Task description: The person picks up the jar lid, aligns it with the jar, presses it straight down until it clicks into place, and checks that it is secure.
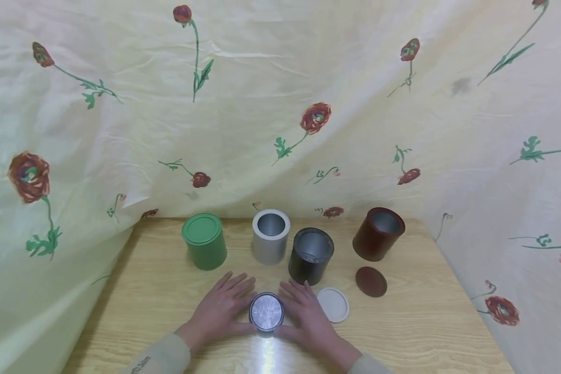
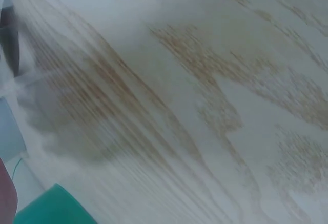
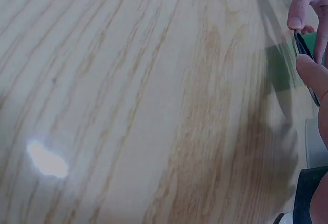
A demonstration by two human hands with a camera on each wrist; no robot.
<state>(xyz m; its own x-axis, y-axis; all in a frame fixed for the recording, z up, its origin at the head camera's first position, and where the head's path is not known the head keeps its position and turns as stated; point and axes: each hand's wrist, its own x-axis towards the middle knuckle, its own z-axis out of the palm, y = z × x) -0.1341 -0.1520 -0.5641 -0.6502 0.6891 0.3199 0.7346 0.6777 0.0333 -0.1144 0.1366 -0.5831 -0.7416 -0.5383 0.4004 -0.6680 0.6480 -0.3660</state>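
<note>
A round lid (image 1: 266,311) with a silvery face and dark rim is between my two hands, low in the head view. My left hand (image 1: 222,311) pinches its left edge, thumb at the near side and fingers at the far side. On the opposite edge, my right hand (image 1: 308,318) pinches it likewise. Seen edge-on in the right wrist view, the lid (image 3: 302,47) is a thin dark disc with both thumbs on its rim. A black can (image 1: 310,259), its top uncovered, stands just beyond the right fingertips.
A green can (image 1: 205,252) with its lid on stands back left. Uncovered white (image 1: 270,249) and dark red (image 1: 374,241) cans stand along the back. A white lid (image 1: 334,305) and a brown-red lid (image 1: 371,282) lie on the wooden table (image 1: 425,322). Flowered cloth (image 1: 243,135) hangs behind.
</note>
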